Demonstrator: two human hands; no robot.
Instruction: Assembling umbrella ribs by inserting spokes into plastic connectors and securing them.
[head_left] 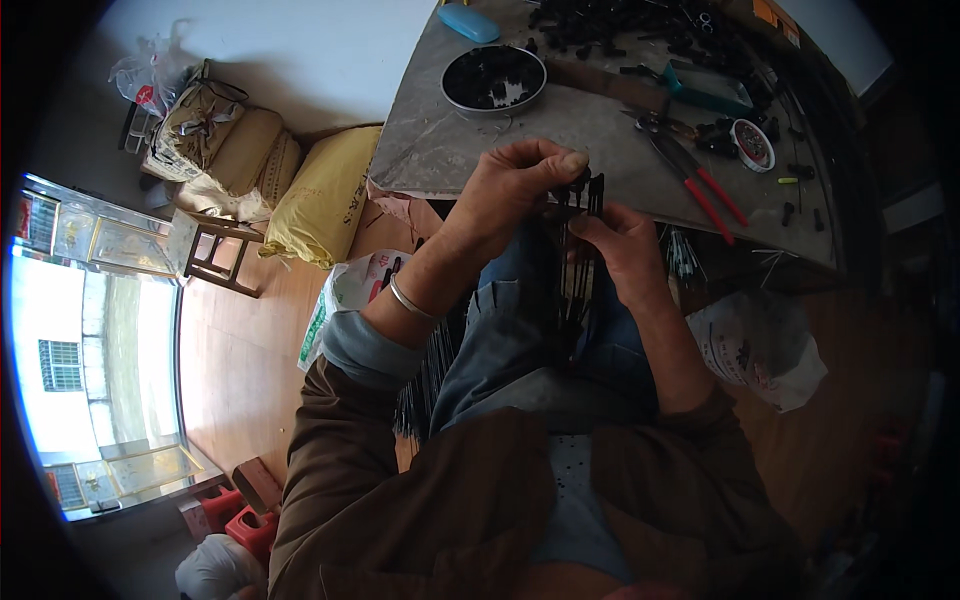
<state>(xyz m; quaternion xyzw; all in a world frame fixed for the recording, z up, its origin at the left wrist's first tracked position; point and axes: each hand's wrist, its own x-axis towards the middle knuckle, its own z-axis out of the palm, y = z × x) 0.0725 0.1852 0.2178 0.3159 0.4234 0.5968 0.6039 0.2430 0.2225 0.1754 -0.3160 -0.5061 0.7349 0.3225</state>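
In front of my lap hangs a bundle of thin black rods (575,280) with dark pieces at its upper end. My left hand (515,185) grips the top of it, thumb and fingers closed on the dark pieces. Just below and to the right, my right hand (622,245) pinches the rods between thumb and fingers. The exact kind of these rods is too dark to make out. More long black rods (428,385) stand beside my left thigh.
On the table (420,130) are a bowl of small black parts (493,80), red-handled pliers (690,180), a green tray (708,88), a round tin (752,145) and a blue case (468,23). Thin wires (683,258) and a plastic bag (765,350) are at right. Sacks (325,200) stand left.
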